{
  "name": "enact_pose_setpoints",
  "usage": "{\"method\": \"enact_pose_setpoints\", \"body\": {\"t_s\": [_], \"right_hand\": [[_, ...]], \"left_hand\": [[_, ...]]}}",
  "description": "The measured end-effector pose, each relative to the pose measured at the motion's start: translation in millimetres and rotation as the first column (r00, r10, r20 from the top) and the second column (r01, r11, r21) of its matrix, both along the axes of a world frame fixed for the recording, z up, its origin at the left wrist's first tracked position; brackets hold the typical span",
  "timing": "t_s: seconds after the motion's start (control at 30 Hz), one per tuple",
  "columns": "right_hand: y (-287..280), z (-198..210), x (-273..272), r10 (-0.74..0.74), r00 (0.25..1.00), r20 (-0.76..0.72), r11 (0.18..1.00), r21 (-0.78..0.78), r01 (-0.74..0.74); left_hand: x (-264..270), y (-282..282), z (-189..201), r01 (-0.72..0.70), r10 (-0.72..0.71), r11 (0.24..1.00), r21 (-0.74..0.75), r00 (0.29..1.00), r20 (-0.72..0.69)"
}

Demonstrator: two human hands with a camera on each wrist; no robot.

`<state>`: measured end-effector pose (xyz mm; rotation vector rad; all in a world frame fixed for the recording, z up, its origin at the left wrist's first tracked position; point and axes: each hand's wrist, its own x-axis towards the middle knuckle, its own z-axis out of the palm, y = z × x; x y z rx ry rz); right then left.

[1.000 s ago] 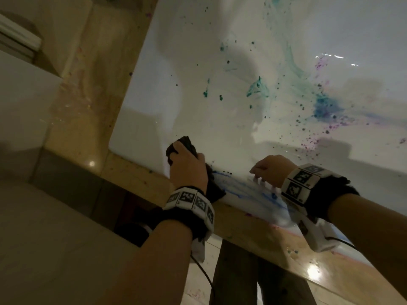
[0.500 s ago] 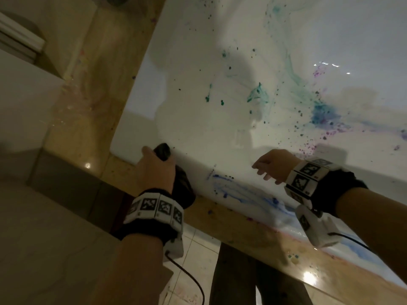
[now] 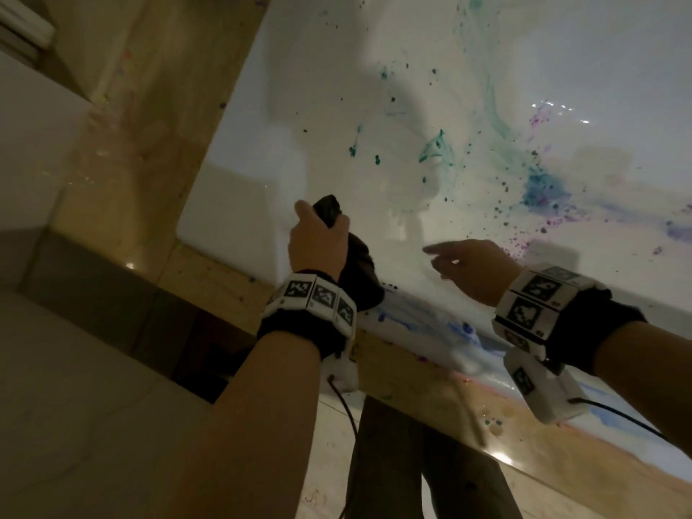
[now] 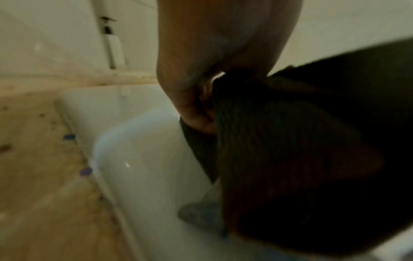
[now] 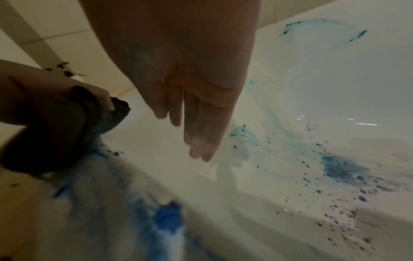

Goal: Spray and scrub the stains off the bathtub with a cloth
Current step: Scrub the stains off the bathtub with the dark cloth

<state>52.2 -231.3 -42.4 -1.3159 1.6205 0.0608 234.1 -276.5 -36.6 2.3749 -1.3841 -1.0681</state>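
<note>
A: What has moved?

B: The left hand (image 3: 318,241) has been lifted off the blue smear. The cloth (image 3: 357,271) is held bunched in its grip, above the bathtub (image 3: 239,219) edge. The right hand (image 3: 472,269) is held wide, holding nothing.

A: What could go wrong?

B: Stains (image 3: 543,189) could be smeared wider by the dirty cloth. No writing can be read.

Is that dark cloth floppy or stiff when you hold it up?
Probably floppy: the dark cloth sags in a loose bunch below the left hand gripping it, with soft folds in the left wrist view. It looks light, since one hand holds it easily. It may be damp from the smeared blue stain, but I can't tell.
</note>
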Motion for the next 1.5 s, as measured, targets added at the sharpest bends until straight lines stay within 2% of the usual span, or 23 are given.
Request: {"method": "enact_pose_setpoints", "body": {"t_s": [0.1,0.17,0.23,0.27,0.33,0.43,0.57,0.63,0.7,0.77,0.8,0.83,0.87,0.97,1.07,1.13,1.2,1.3,1.33,1.37,1.43,1.5], "right_hand": [[3.8,20.7,11.9,0.011,0.989,0.145,0.994,-0.107,0.004],[2.4,25.6,25.5,-0.027,0.968,0.249,0.996,-0.074,0.047],[-2.1,24.0,37.2,-0.114,0.935,0.336,0.991,-0.022,0.129],[-4.1,23.1,41.8,-0.122,0.923,0.366,0.991,-0.014,0.136],[-6.3,22.6,50.0,-0.031,0.922,0.387,0.998,-0.036,0.049],[-7.1,26.0,60.0,0.100,0.921,0.377,0.993,-0.095,-0.069],[-10.0,31.2,66.4,0.095,0.919,0.383,0.968,-0.250,0.004],[-9.7,32.5,68.0,0.060,0.923,0.380,0.947,-0.314,0.067],[-10.1,33.0,67.4,-0.007,0.941,0.338,0.923,-0.360,0.137],[-11.0,35.0,64.3,-0.047,0.967,0.250,0.914,-0.380,0.143],[-10.1,36.7,63.7,-0.030,0.978,0.206,0.918,-0.382,0.109],[-7.8,38.4,64.9,0.015,0.986,0.168,0.925,-0.377,0.050],[-3.2,40.8,68.6,0.087,0.988,0.129,0.933,-0.359,-0.035],[17.1,37.6,87.1,0.339,0.941,-0.014,0.906,-0.265,-0.330],[33.1,21.3,100.2,0.522,0.839,-0.155,0.817,-0.191,-0.544],[39.5,11.4,101.8,0.552,0.785,-0.281,0.768,-0.195,-0.610],[42.1,7.5,99.0,0.522,0.800,-0.296,0.786,-0.198,-0.586],[34.6,4.9,94.7,0.566,0.768,-0.298,0.736,-0.236,-0.634],[33.5,3.6,91.0,0.608,0.740,-0.288,0.718,-0.198,-0.667],[32.7,3.3,88.3,0.603,0.750,-0.271,0.735,-0.178,-0.655],[29.5,-3.6,84.1,0.488,0.841,-0.234,0.800,-0.264,-0.538],[20.3,-8.5,78.9,0.245,0.963,-0.114,0.919,-0.289,-0.268]], "left_hand": [[1.1,12.5,9.8,-0.106,0.106,0.994,0.000,0.992,-0.071],[7.6,22.8,14.2,-0.085,0.088,0.996,0.030,0.992,-0.095],[17.5,29.6,17.7,-0.115,0.125,0.991,0.064,0.974,-0.187],[22.2,31.6,21.3,-0.154,0.172,0.984,0.089,0.950,-0.261],[28.1,35.3,31.9,-0.216,0.252,0.967,0.134,0.875,-0.412],[30.3,40.6,42.8,-0.210,0.272,0.962,0.173,0.775,-0.570],[32.9,40.8,49.6,-0.177,0.289,0.957,0.229,0.635,-0.716],[37.2,38.9,52.2,-0.149,0.302,0.952,0.268,0.617,-0.727],[44.8,34.2,51.3,-0.202,0.324,0.945,0.256,0.670,-0.668],[57.8,30.6,42.2,-0.206,0.243,0.970,0.130,0.853,-0.462],[63.5,29.6,37.4,-0.123,0.140,0.990,0.072,0.938,-0.317],[68.0,29.9,32.7,0.002,0.009,0.998,0.064,0.984,-0.180],[70.8,31.7,27.5,0.132,-0.125,0.986,0.100,0.989,-0.077],[72.1,40.6,14.1,0.365,-0.376,0.907,0.209,0.927,0.014],[71.9,46.8,7.2,0.404,-0.431,0.865,0.297,0.902,0.027],[68.8,48.2,6.9,0.429,-0.489,0.829,0.358,0.868,0.091],[65.0,51.1,4.8,0.461,-0.553,0.791,0.402,0.820,0.147],[63.8,49.5,3.7,0.469,-0.580,0.767,0.438,0.799,0.161],[64.4,48.6,4.4,0.471,-0.586,0.758,0.451,0.796,0.151],[64.6,47.1,5.5,0.477,-0.594,0.746,0.466,0.793,0.139],[65.2,45.3,7.6,0.492,-0.620,0.715,0.497,0.775,0.123],[66.9,43.8,9.8,0.517,-0.665,0.671,0.531,0.736,0.125]]}}
